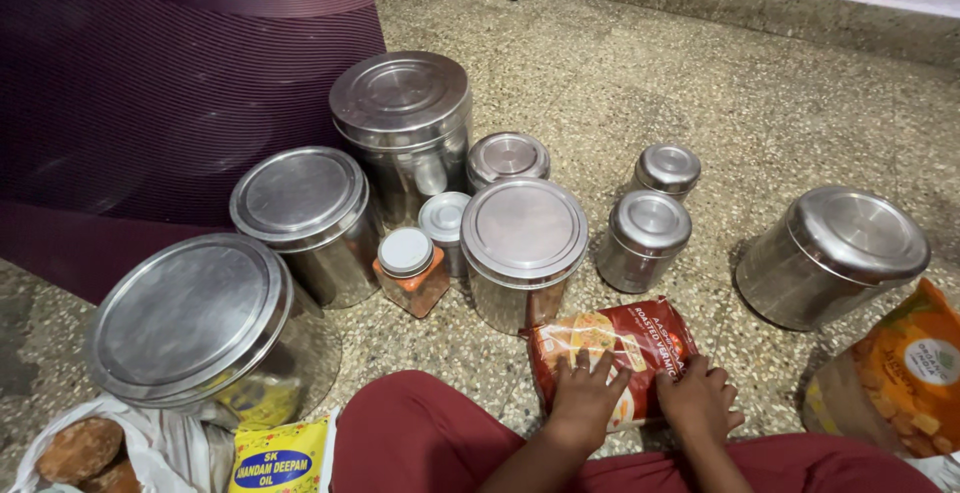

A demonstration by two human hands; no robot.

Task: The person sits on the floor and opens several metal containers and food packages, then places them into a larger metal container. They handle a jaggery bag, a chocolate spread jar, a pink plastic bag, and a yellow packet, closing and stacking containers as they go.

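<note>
Steel tins crowd the speckled floor [620, 83], the largest lidded tin [195, 323] at far left, a small orange-filled jar [410, 271] beside a mid-sized tin [523, 248]. Below it lies a red snack packet [610, 348]; the left hand [585, 393] presses it with fingers spread, the right hand [698, 398] rests curled on its edge.

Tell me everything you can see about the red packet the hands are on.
The red packet is a soft, glossy pouch, red with orange-yellow panels and a food picture. It lies flat on the speckled floor, against the steel tin. The left hand rests spread on it; the right hand presses its right end.
</note>
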